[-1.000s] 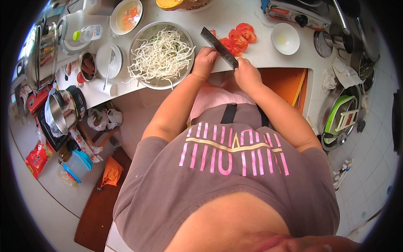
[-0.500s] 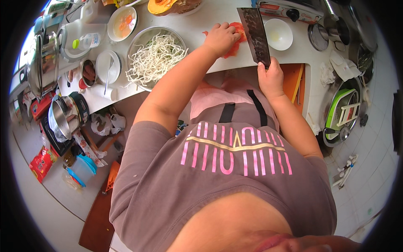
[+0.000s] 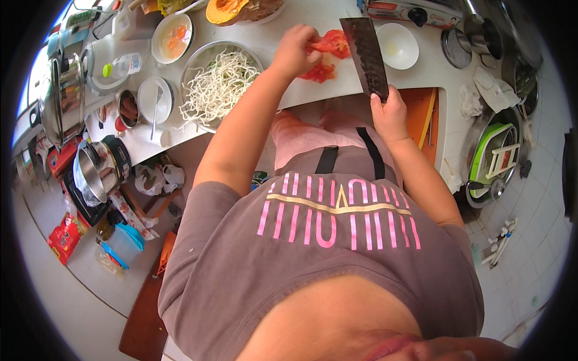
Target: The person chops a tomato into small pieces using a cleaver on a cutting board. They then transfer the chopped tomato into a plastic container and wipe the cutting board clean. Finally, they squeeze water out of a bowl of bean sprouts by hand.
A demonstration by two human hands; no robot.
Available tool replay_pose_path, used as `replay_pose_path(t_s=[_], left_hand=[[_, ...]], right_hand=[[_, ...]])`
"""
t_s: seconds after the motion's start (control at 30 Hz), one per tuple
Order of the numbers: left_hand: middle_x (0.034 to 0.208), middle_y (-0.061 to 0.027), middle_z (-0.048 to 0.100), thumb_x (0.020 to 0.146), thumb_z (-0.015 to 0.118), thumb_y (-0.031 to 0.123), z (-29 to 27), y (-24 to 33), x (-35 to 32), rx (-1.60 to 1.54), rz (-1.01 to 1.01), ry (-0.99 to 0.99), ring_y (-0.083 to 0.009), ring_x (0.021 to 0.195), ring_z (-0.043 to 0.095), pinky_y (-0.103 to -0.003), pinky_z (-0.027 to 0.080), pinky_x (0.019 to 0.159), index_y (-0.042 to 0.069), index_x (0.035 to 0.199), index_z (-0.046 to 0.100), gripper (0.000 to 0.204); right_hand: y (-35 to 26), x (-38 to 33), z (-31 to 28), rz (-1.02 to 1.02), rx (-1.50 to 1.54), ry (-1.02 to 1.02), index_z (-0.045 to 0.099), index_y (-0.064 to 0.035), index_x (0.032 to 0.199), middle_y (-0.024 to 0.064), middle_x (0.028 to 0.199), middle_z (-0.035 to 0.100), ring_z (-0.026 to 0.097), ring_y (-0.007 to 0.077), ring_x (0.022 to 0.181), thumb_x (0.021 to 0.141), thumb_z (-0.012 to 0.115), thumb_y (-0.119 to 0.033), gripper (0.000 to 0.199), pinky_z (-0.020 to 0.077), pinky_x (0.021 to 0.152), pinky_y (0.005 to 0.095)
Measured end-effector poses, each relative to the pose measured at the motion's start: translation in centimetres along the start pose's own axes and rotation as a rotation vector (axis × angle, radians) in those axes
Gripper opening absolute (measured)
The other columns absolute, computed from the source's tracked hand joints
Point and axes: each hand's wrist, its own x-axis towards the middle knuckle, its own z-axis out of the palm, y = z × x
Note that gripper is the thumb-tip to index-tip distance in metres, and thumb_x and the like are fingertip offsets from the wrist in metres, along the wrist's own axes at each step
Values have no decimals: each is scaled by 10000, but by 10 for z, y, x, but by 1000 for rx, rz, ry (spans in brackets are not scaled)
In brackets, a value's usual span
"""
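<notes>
My right hand [image 3: 389, 113] grips the handle of a dark-bladed cleaver [image 3: 365, 57], its blade pointing away from me and broad side showing. To its left, my left hand [image 3: 296, 52] has its fingers curled, pinching the edge of a red cut tomato [image 3: 333, 44] over the white counter. Chopped tomato pieces [image 3: 319, 73] lie wet on the surface just nearer to me. Left of that hand stands a big metal bowl [image 3: 262, 60] heaped with white noodles [image 3: 220, 84], some strands hanging over the rim.
A white bowl [image 3: 398, 47] sits right of the cleaver, near a portable stove [image 3: 415, 13]. Cut pumpkin [image 3: 227, 11] and a bowl of cracked eggs [image 3: 174, 37] are at the far side. Left are a plastic bottle [image 3: 125, 65] and a bowl with a spoon [image 3: 155, 99].
My left hand has drawn back leftward from over the tomato and now pinches its edge, uncovering chopped pieces beneath. The cleaver in my right hand has barely moved.
</notes>
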Motion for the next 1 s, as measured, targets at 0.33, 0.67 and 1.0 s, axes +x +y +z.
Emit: replay_pose_path(t_s=[0.33, 0.67, 1.0], left_hand=[[853, -16, 532, 758, 585, 29, -25, 65, -100, -895, -643, 409, -97, 779, 508, -245, 452, 706, 48, 930, 495, 195], [903, -62, 584, 800, 618, 113, 36, 39, -106, -1023, -1060, 387, -131, 801, 556, -291, 473, 720, 16, 982, 535, 223], [955, -148, 647, 770, 760, 252, 19, 39, -90, -97, -942, 87, -273, 823, 636, -347, 515, 753, -26, 1039, 592, 421]], right_hand=[[-7, 3, 29, -90, -115, -529, 565, 8, 1042, 225, 1058, 602, 581, 417, 971, 827, 576, -120, 250, 465, 820, 493], [-7, 27, 27, -77, -208, -460, 549, 32, 1046, 257, 999, 604, 580, 441, 947, 824, 600, -128, 278, 469, 818, 488], [-17, 22, 20, -80, -230, -336, 523, 8, 987, 212, 973, 596, 596, 419, 884, 844, 588, -116, 199, 487, 755, 485]])
